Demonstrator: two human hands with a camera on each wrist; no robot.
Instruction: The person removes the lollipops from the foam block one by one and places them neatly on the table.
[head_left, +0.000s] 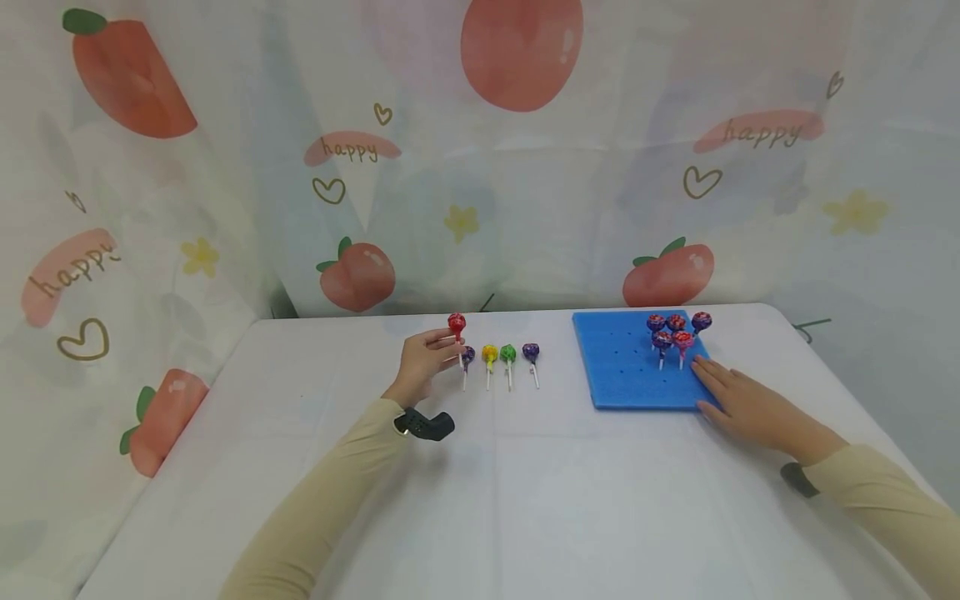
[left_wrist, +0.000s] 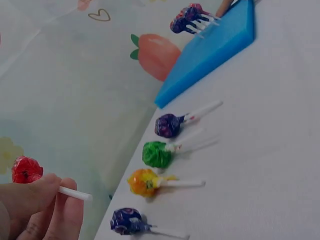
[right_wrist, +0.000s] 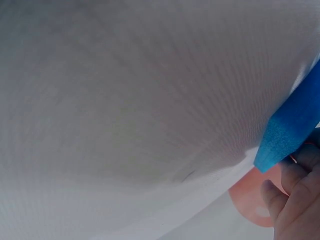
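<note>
My left hand [head_left: 422,367] pinches the white stick of a red lollipop [head_left: 457,323], head up, above the table. In the left wrist view the red wrapper [left_wrist: 26,170] shows beyond the thumb. Beneath and right of that hand, a row of lollipops lies on the table: one purple [head_left: 468,355], one yellow [head_left: 490,354], one green [head_left: 507,354] and another purple [head_left: 531,352]. My right hand [head_left: 753,410] rests at the right edge of a blue foam board [head_left: 615,379], fingers extended. Several wrapped lollipops [head_left: 662,340] stand upright in the board's right part, near those fingertips.
Small holes dot the left part of the board. A white cloth covers the table [head_left: 525,492]. Behind it hangs a printed curtain [head_left: 540,208] with peaches, hearts and the word "happy". Each wrist wears a dark band [head_left: 427,424].
</note>
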